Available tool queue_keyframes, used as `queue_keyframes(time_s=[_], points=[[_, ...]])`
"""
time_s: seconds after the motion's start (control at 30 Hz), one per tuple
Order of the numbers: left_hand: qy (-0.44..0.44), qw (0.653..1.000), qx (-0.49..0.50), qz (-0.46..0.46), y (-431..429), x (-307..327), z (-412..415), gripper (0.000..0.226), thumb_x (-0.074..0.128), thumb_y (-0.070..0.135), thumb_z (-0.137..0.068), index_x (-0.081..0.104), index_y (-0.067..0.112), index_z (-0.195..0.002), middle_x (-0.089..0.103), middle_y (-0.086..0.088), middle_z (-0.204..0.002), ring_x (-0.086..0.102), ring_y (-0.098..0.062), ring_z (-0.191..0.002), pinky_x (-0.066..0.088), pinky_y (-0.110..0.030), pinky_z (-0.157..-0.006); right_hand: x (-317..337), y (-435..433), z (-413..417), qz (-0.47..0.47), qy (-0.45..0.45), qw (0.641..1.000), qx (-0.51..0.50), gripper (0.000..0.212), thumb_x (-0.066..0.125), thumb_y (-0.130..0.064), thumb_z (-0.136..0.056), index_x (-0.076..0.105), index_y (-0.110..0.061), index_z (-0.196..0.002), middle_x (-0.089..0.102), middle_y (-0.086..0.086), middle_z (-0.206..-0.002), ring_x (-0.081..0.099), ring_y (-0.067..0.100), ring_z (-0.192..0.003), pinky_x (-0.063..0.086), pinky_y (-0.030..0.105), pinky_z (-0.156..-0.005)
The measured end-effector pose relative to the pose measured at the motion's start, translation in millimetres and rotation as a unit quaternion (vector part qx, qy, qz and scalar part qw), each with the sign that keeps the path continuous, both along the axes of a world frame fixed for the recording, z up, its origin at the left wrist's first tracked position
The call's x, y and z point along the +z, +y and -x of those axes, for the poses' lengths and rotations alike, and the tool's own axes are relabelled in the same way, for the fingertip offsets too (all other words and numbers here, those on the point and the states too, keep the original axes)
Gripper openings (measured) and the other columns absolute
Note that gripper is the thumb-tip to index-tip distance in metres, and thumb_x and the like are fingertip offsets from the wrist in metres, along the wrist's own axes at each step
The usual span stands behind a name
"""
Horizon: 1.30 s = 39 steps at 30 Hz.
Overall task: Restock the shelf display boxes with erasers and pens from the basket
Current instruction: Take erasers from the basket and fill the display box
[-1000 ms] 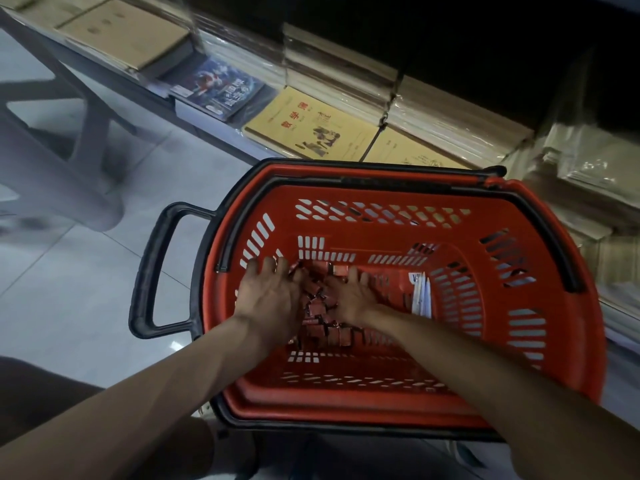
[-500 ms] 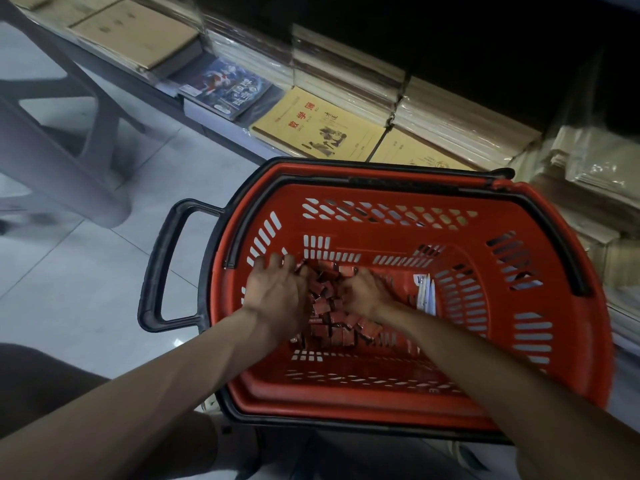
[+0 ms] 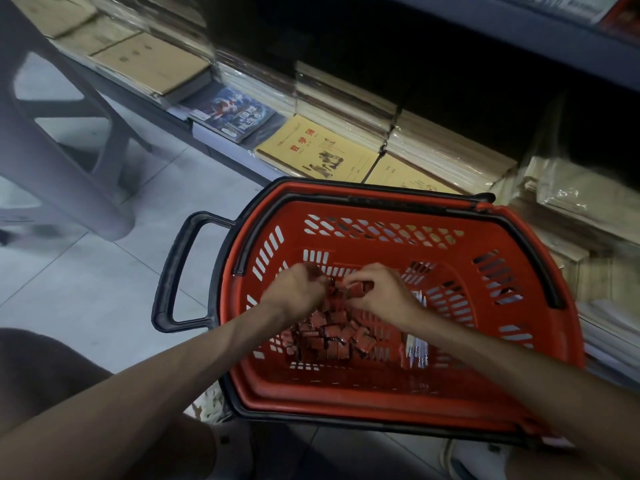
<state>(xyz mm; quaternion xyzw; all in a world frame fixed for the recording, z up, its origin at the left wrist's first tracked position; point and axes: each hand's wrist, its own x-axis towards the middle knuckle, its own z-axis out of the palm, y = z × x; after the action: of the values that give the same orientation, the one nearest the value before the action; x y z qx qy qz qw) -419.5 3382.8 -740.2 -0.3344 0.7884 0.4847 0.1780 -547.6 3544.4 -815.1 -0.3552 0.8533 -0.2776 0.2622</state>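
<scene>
Gathering small red-wrapped erasers point(image 3: 333, 336) into a clump just above the loose pile on the bottom of the red shopping basket point(image 3: 381, 233). Left grip point(image 3: 294, 289) and right grip point(image 3: 379, 294) both curled round that clump from either side, the left blurred. Probably light, stiff little blocks, slick in their wrappers and quick to spill from a loose handful: best cupped from below, fingertips closed. White pens point(image 3: 417, 353) just right of the pile; slim, rigid, best taken as a bundle round the middle. No display boxes in sight, only notebooks point(image 3: 318, 152) on the shelf beyond.
</scene>
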Motion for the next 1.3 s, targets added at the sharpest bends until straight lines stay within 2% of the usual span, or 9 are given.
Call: queue_keyframes(time_s=[0.1, 0.23, 0.33, 0.53, 0.63, 0.77, 0.97, 1.13, 1.3], points=[[-0.008, 0.936, 0.201, -0.29, 2.1, 8.8, 9.9, 0.045, 0.042, 0.049, -0.104, 0.065, 0.016, -0.125, 0.07, -0.015, -0.119, 0.067, -0.026, -0.104, 0.055, -0.047, -0.097, 71.5, 3.0, -12.8, 0.057, -0.058, 0.997, 0.002, 0.032, 0.092, -0.017, -0.073, 0.08, -0.034, -0.097, 0.054, -0.014, -0.115, 0.067, 0.012, -0.086, 0.06, 0.023, -0.075], [0.012, 0.811, 0.244, -0.532, 7.4, 24.9, 17.0, 0.059, 0.041, 0.06, -0.1, 0.069, 0.009, -0.114, 0.069, -0.015, -0.102, 0.067, -0.029, -0.093, 0.054, -0.048, -0.093, 121.4, -6.5, -31.9, 0.061, -0.069, 0.993, 0.074, 0.032, 0.085, -0.011, -0.078, 0.075, -0.037, -0.093, 0.044, -0.006, -0.118, 0.066, 0.017, -0.08, 0.061, 0.027, -0.072], [0.024, 0.805, 0.242, -0.541, 13.6, 31.1, 20.0, 0.05, 0.05, 0.057, -0.096, 0.066, 0.01, -0.106, 0.061, -0.01, -0.078, 0.061, -0.022, -0.069, 0.05, -0.031, -0.066, 133.5, -12.4, -39.5, 0.035, -0.061, 0.989, 0.132, 0.036, 0.078, -0.005, -0.081, 0.072, -0.036, -0.099, 0.04, -0.006, -0.125, 0.066, 0.015, -0.086, 0.061, 0.034, -0.072], [0.007, 0.803, 0.289, -0.522, 14.5, 34.3, 16.6, 0.034, 0.053, 0.033, -0.095, 0.07, 0.01, -0.078, 0.069, -0.007, -0.073, 0.066, -0.019, -0.057, 0.055, -0.024, -0.051, 149.4, -1.2, -37.5, 0.076, -0.052, 0.989, 0.118, 0.044, 0.065, 0.004, -0.088, 0.074, -0.03, -0.114, 0.048, -0.008, -0.134, 0.06, 0.005, -0.114, 0.059, 0.027, -0.086], [-0.011, 0.796, 0.307, -0.521, 10.9, 27.5, 9.6, 0.029, 0.052, 0.028, -0.093, 0.069, 0.011, -0.078, 0.065, -0.006, -0.074, 0.057, -0.013, -0.052, 0.044, -0.017, -0.043, 136.6, 8.7, -25.1, 0.147, -0.047, 0.988, 0.02, 0.029, 0.065, 0.0, -0.09, 0.075, -0.023, -0.103, 0.058, -0.006, -0.114, 0.063, 0.008, -0.096, 0.058, 0.025, -0.075], [-0.072, 0.781, 0.356, -0.509, -3.6, 11.2, 4.1, 0.021, 0.046, 0.021, -0.086, 0.049, 0.017, -0.066, 0.048, 0.002, -0.067, 0.031, -0.006, -0.047, 0.024, -0.015, -0.036, 50.3, 29.0, 3.2, -0.041, 0.028, 0.997, 0.066, 0.026, 0.072, -0.013, -0.083, 0.068, -0.035, -0.095, 0.061, -0.007, -0.1, 0.063, 0.014, -0.095, 0.054, 0.038, -0.083], [-0.122, 0.784, 0.392, -0.466, -13.9, -1.9, -1.1, 0.011, 0.052, 0.017, -0.083, 0.057, 0.011, -0.075, 0.058, -0.003, -0.07, 0.05, -0.011, -0.052, 0.041, -0.018, -0.04, -63.6, 26.9, -6.6, -0.278, 0.096, 0.893, 0.34, 0.078, 0.071, -0.014, -0.084, 0.037, -0.032, -0.152, 0.039, 0.003, -0.138, 0.039, 0.022, -0.132, 0.051, 0.04, -0.1], [-0.142, 0.771, 0.413, -0.464, -18.9, -4.1, 1.4, 0.007, 0.052, 0.009, -0.083, 0.059, 0.009, -0.085, 0.065, -0.007, -0.078, 0.063, -0.018, -0.062, 0.056, -0.028, -0.046, -94.5, 20.9, 3.4, -0.287, 0.196, 0.795, 0.497, 0.099, 0.071, -0.008, -0.084, 0.014, -0.04, -0.159, 0.02, 0.016, -0.161, 0.031, 0.034, -0.139, 0.052, 0.049, -0.096], [-0.151, 0.775, 0.408, -0.458, -15.0, -0.5, 8.3, 0.021, 0.055, 0.007, -0.077, 0.058, 0.007, -0.098, 0.067, -0.013, -0.081, 0.066, -0.021, -0.065, 0.056, -0.029, -0.044, -101.3, 25.6, 10.1, -0.265, 0.207, 0.779, 0.529, 0.096, 0.074, -0.018, -0.084, 0.014, -0.036, -0.156, 0.022, 0.015, -0.161, 0.033, 0.037, -0.137, 0.056, 0.051, -0.091]])
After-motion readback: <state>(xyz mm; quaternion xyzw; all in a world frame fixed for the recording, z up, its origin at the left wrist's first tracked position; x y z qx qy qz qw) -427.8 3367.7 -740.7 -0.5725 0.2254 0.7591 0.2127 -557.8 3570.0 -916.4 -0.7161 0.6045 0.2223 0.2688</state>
